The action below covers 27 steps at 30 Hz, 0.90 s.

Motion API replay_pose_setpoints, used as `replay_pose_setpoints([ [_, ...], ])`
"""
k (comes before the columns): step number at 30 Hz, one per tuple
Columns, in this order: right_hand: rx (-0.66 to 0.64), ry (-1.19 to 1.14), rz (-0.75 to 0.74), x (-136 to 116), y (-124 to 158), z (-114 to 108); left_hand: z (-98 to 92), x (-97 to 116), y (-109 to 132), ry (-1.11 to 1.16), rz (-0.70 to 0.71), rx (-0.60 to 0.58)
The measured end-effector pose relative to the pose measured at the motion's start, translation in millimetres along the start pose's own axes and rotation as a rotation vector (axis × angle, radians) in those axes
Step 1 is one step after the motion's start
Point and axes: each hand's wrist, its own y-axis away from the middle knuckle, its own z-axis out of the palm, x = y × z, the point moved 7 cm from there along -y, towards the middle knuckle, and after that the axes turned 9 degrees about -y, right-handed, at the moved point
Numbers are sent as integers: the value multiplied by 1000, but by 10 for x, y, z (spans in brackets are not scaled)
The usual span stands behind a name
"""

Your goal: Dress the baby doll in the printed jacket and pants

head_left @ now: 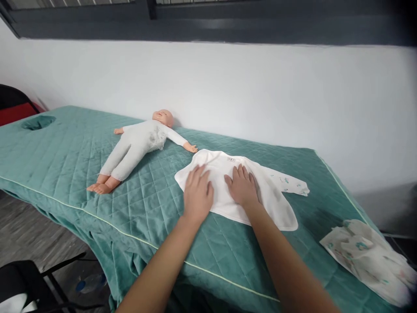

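A small white baby shirt (224, 195) lies spread out on the green quilted cover. One patterned sleeve (291, 184) reaches out to the right, and a small label shows near the neckline. My left hand (198, 193) rests flat on the left part of the shirt, fingers stretched out. On its middle right lies my right hand (241, 184), also flat, fingers a little apart. Neither hand grips the cloth. Left of the shirt a baby doll (140, 139) in a white bodysuit lies on its back, arms spread, one hand close to the shirt's edge.
The green quilted cover (81, 148) drapes a long massage table with a face hole (38, 122) at far left. A crumpled patterned cloth (365, 256) lies at the right edge. A white wall (228, 95) runs behind. A black chair (19, 282) stands at lower left.
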Motion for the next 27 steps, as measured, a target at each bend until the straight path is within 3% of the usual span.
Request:
replay_pose_setpoints([
  [2,-7,-3,-31,-40,55,-1,-223,-367,176,-89,-222,78],
  [4,-14,-17,-73,-106,98,3,-316,-643,312,-165,-387,64],
  [7,-17,-86,-162,-260,103,14,-280,-743,356,-219,-416,-25],
  [12,75,-328,-137,-413,-190,-7,-198,-557,284,-188,-294,-83],
  [16,153,-628,11,-418,-497,37,-305,-435,298,-139,-193,30],
  [20,140,-827,73,-434,-539,104,-336,-127,320,-78,87,92],
  [24,149,-1131,154,-318,-447,98,-130,298,339,-22,425,-129],
  [27,179,-1193,157,-264,-421,54,-36,453,360,38,523,-277],
])
